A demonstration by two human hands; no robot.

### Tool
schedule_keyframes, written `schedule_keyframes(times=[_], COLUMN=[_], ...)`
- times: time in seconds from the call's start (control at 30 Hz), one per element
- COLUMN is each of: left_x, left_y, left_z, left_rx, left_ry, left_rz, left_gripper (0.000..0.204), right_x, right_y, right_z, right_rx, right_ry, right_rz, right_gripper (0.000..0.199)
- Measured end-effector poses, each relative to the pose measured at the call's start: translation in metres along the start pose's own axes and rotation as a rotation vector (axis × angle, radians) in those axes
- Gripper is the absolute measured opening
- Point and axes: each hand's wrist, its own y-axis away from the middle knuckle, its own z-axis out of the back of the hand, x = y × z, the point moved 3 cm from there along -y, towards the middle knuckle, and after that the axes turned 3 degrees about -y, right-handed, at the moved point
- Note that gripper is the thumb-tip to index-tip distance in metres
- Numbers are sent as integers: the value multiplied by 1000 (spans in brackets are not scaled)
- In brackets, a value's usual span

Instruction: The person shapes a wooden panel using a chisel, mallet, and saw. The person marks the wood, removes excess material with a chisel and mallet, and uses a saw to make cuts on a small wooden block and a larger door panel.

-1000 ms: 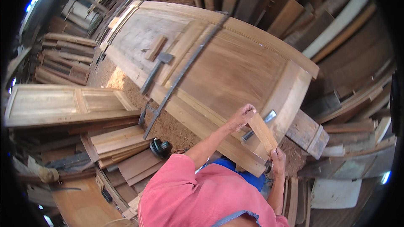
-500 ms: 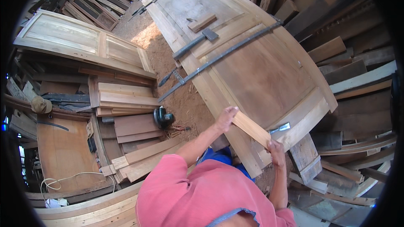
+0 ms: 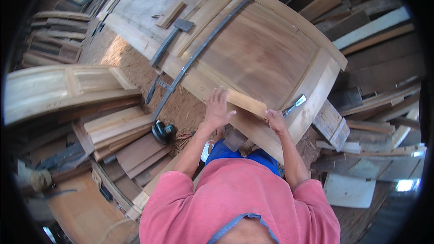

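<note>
- Fingers of the right hand (image 3: 275,122) are closed around the right end of a short piece of wood (image 3: 247,103) in the head view.
- Left-hand fingers (image 3: 219,97) are stretched out at the wood's other end; whether they grip it, I cannot tell.
- That piece lies between the two hands, over the near side of a large panelled door (image 3: 266,47); contact with the door is unclear.
- Just beyond the right hand, a chisel (image 3: 296,104) rests on the door.
- Farther left, a long metal clamp (image 3: 207,40) crosses the door, with a hammer (image 3: 167,44) and a small wood block (image 3: 171,14) beyond it.
- Left of the door, a dark power tool (image 3: 163,132) sits beside stacked boards (image 3: 120,129), near a second door (image 3: 58,88).
</note>
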Motion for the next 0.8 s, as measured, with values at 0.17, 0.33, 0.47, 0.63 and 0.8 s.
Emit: schedule_keyframes(times=[0.17,0.33,0.47,0.63,0.8], left_x=[9,11,8,-22,-10], left_y=[-32,-69,-80,-121,-185], left_z=[-28,-61,-80,-97,-151], left_rx=[226,694,712,405,243], left_ry=[-144,-65,-2,-76,-151], left_rz=[-397,-523,-677,-746,-716], left_gripper=[96,81,72,71,74], right_x=[-15,-15,-29,-127,-188], right_y=[1,28,63,109,184], right_z=[-10,-19,-25,4,-8], right_rx=[-81,-270,-546,-852,-1245], right_ry=[72,101,-368,-693,-208], right_rz=[-23,41,-21,-72,-205], right_gripper=[34,32,32,34,27])
